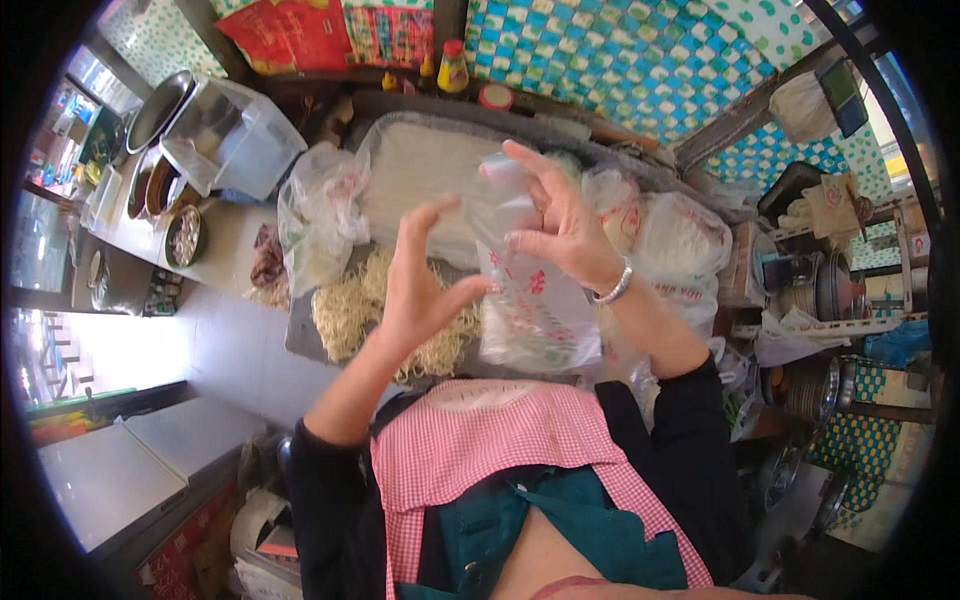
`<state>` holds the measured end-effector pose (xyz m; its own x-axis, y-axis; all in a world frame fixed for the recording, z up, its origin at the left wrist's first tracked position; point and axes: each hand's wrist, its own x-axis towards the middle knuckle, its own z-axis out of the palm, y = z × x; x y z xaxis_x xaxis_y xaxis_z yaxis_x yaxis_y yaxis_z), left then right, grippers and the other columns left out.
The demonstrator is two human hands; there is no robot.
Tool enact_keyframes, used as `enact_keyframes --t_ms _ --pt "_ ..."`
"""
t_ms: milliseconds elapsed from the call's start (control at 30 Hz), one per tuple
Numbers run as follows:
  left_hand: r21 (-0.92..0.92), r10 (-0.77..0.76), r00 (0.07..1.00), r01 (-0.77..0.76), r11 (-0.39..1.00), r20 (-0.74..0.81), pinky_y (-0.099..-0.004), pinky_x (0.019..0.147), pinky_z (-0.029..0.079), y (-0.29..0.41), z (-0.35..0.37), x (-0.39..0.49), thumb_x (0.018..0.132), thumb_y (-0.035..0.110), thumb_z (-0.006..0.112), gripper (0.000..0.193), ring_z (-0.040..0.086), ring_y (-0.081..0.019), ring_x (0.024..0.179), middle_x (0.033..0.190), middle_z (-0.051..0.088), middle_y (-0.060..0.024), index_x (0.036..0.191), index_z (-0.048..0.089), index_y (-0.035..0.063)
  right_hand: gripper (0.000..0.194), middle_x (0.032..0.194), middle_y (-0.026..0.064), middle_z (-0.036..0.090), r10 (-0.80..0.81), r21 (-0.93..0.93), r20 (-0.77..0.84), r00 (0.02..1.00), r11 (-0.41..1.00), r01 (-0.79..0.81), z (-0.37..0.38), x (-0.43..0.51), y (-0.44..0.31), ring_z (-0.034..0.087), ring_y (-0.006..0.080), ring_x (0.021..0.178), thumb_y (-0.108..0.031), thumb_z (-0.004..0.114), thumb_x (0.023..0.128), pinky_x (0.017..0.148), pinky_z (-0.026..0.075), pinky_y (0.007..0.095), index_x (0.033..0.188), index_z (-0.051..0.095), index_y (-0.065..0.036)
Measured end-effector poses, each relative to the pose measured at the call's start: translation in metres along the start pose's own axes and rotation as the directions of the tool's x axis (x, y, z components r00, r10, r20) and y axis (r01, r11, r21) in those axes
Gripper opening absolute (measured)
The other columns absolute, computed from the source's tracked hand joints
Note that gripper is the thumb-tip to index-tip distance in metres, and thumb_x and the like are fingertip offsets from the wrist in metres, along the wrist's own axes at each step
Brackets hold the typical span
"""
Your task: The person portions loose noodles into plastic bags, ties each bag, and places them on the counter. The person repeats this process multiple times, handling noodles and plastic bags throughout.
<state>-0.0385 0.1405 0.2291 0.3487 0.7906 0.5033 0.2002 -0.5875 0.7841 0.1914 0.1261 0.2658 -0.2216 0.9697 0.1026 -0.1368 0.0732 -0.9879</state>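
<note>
My right hand (559,217), with a silver bracelet at the wrist, holds the top of a thin clear plastic bag (504,196) between thumb and fingers; the bag is blurred. My left hand (420,281) is raised beside it, thumb and fingers apart, with nothing in it. Beneath my left hand lie nests of pale noodles (341,319) on a dark board. A white plastic bag with red print (540,322) lies below my right hand. Behind both hands is a large tray lined with plastic (427,165), its contents pale.
A crumpled clear bag (322,217) lies left of the tray, near a clear plastic bin (240,142) and a bowl of food pieces (184,236). Filled plastic bags (682,236) stand at the right. A bottle with a red cap (453,69) is at the back ledge; shelves with dishes are far right.
</note>
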Motion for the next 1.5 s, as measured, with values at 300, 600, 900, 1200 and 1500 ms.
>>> enact_keyframes --t_ms 300,600,900,1200,1500 --pt "-0.316 -0.209 0.864 0.378 0.87 0.458 -0.0306 0.068 0.055 0.012 0.023 -0.066 0.089 0.006 0.078 0.038 0.068 -0.0119 0.075 0.079 0.071 -0.0062 0.125 0.066 0.003 0.08 0.145 0.017 0.058 0.203 -0.122 -0.161 0.966 0.967 -0.223 0.036 -0.106 0.008 0.07 0.0169 0.107 0.008 0.073 0.089 0.09 0.058 0.0302 0.16 0.038 -0.006" --pt "-0.216 -0.218 0.813 0.384 0.897 0.54 -0.0294 0.06 0.05 0.029 0.035 -0.117 0.091 0.004 0.076 0.055 0.063 -0.0127 0.065 0.074 0.066 -0.0052 0.142 0.056 0.0029 0.014 0.089 0.001 0.067 0.189 -0.157 -0.341 0.921 0.954 -0.254 0.052 -0.168 0.061 0.059 0.0068 0.079 -0.007 0.079 0.091 0.07 0.049 0.0271 0.1 0.075 0.003" --pt "-0.464 -0.428 0.59 0.805 0.368 0.684 -0.0235 0.057 0.039 0.022 0.052 -0.147 0.098 0.007 0.072 0.026 0.048 -0.0034 0.065 0.078 0.061 0.0045 0.121 0.068 -0.0026 0.02 0.079 -0.0032 0.068 0.238 -0.068 -0.535 0.811 0.944 -0.322 0.059 -0.191 0.094 0.057 0.0031 0.071 -0.022 0.077 0.096 0.062 0.048 0.0268 0.098 0.074 -0.002" --pt "0.265 -0.536 0.285 0.632 0.728 0.795 -0.0464 0.071 0.052 -0.018 0.03 -0.16 0.104 0.053 0.054 0.062 0.067 -0.032 0.073 0.071 0.064 -0.0166 0.092 0.074 -0.0041 0.017 0.075 -0.0071 0.057 0.288 0.189 -0.202 0.936 0.949 -0.251 0.064 -0.204 0.073 0.051 0.0034 0.071 -0.019 0.066 0.105 0.062 0.044 0.0263 0.094 0.068 -0.006" --pt "0.702 -0.55 0.756 0.173 0.691 0.354 -0.0405 0.082 0.058 -0.064 -0.12 -0.166 0.087 0.012 0.072 0.028 0.07 -0.0319 0.104 0.107 0.071 -0.0147 0.114 0.077 0.0079 0.025 0.1 0.0004 0.065 0.328 0.1 -0.043 0.944 0.941 -0.323 0.04 -0.19 0.117 0.06 0.0098 0.092 -0.026 0.072 0.1 0.08 0.051 0.0291 0.118 0.067 -0.009"
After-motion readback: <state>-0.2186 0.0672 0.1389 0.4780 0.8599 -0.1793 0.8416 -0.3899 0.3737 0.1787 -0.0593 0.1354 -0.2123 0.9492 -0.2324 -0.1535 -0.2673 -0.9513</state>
